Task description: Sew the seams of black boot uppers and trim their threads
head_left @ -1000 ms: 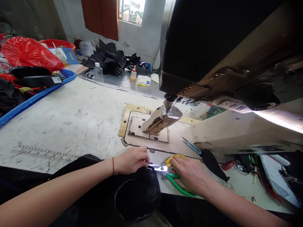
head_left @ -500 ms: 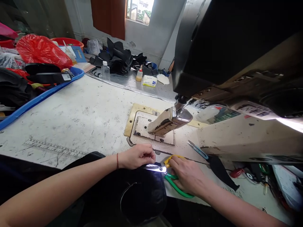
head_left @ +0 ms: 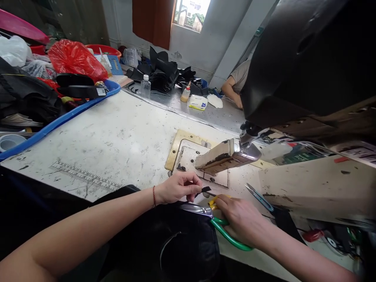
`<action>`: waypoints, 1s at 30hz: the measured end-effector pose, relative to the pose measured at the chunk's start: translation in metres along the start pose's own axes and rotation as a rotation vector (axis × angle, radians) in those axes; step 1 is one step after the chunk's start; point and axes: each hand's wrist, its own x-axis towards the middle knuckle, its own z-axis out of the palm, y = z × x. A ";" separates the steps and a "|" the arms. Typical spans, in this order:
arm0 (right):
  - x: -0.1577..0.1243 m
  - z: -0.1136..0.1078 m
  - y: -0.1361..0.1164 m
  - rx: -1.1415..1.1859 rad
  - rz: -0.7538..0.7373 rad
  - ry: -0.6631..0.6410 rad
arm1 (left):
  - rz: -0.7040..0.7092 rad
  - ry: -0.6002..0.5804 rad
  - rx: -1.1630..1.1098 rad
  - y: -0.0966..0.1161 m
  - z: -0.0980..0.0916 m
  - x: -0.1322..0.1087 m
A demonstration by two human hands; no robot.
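My left hand (head_left: 180, 188) pinches a small black strip (head_left: 206, 189) between thumb and fingers, just above the scissor blades. Scissors (head_left: 199, 209) with one yellow and one green handle are in my right hand (head_left: 237, 215), their blades pointing left and looking nearly closed. Beneath the blades lies a black piece (head_left: 190, 246) with a curved pale thread on it, over the table's front edge. Behind both hands stands the sewing machine's post (head_left: 220, 156) on its plate.
Small blue snips (head_left: 260, 197) lie right of the post, below the machine arm (head_left: 311, 184). A blue tray (head_left: 58, 121) with black parts is at left. Bottles and a tissue pack (head_left: 198, 102) stand behind. A person's arm (head_left: 232, 92) shows at the back.
My left hand has lifted slightly away from the blades, and the black strip now shows in it. The blades look more closed. The view has shifted left, and another person's arm has appeared.
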 end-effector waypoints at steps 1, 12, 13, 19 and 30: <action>-0.001 -0.001 0.000 -0.005 0.001 -0.007 | -0.005 -0.002 -0.016 0.000 0.000 0.000; 0.034 -0.018 -0.036 -0.205 0.000 -0.111 | -0.044 0.198 -0.465 0.010 -0.008 0.001; 0.036 -0.020 -0.036 -0.198 -0.007 -0.130 | -0.042 0.215 -0.493 0.011 -0.009 0.002; 0.029 -0.022 -0.021 -0.059 -0.039 -0.132 | -0.032 0.311 -0.606 0.011 -0.015 0.004; 0.050 -0.026 -0.044 -0.301 -0.095 -0.056 | -0.001 0.488 -0.694 0.014 -0.019 0.009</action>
